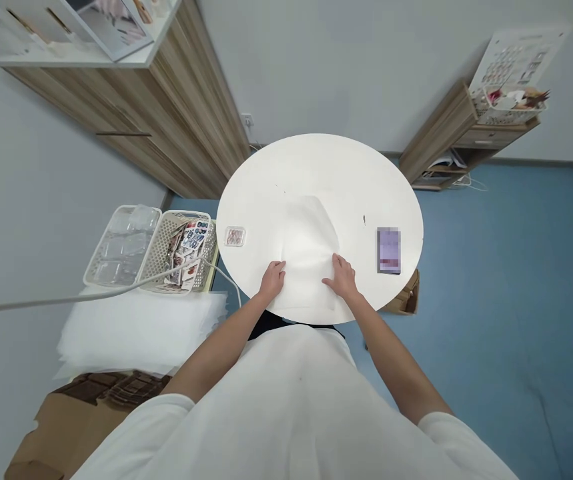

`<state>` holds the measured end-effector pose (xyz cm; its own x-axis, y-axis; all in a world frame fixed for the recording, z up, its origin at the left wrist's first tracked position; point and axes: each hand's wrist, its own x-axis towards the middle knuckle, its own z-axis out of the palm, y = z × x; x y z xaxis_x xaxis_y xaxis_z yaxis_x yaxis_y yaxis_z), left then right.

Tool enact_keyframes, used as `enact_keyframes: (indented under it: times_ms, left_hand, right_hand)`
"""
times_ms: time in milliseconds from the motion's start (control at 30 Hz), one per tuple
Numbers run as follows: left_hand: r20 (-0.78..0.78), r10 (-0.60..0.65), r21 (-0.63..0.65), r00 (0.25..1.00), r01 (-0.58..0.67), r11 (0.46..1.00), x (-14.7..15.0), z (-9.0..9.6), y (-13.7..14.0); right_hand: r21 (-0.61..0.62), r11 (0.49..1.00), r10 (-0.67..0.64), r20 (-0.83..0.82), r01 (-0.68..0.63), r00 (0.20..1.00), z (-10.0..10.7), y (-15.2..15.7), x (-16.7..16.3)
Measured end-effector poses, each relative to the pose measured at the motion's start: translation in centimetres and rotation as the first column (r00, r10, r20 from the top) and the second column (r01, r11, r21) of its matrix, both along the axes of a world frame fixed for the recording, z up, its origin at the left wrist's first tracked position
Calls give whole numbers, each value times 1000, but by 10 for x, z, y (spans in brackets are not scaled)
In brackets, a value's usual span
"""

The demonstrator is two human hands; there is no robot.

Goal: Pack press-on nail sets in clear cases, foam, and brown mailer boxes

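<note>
A thin white sheet (309, 247) lies on the round white table (366, 173) in front of me, its far end bulging up a little. My left hand (273, 280) is at its near left edge, thumb and fingers drawn together on it. On the right edge rests my right hand (342, 277), with thumb and fingers spread apart. Left of the sheet sits a small clear plastic case (235, 236) with small pinkish pieces inside. A purple, blurred-out rectangular object (389, 251) lies to the right.
Left of the table stand a white basket of clear plastic boxes (107, 247) and a basket of printed cards (166, 243). A stack of white sheets (136, 330) lies nearer me, above a brown cardboard box (71, 427). A pale cable (131, 288) crosses the baskets. Wooden cabinets (186, 100) stand behind.
</note>
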<state>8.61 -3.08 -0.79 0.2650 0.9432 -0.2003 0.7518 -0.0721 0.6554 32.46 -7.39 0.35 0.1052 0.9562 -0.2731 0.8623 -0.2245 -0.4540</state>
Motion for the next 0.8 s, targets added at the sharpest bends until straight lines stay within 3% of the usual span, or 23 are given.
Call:
enact_keyframes:
  times_ms: [200,400,500,633,800]
  left_hand:
    - [-127,-23,9,992,25,1000,6,-3,-6]
    - [-243,-3,157,970,42,987,8,4,-11]
    - [-298,-112,181,948,171,968,6,10,-19]
    - [-346,-303,121,888,362,924,2,16,-31]
    - [-313,-326,72,892,364,928,-1,13,-29]
  right_hand:
    - [-8,1000,24,82,-23,996,-12,-4,3]
    - [111,993,27,112,-40,993,-1,-11,2]
    - [159,983,73,126,-93,989,4,-22,-5]
    - [131,970,187,132,-204,973,1,-39,-20]
    - [90,978,176,129,-189,976,-3,-39,-28]
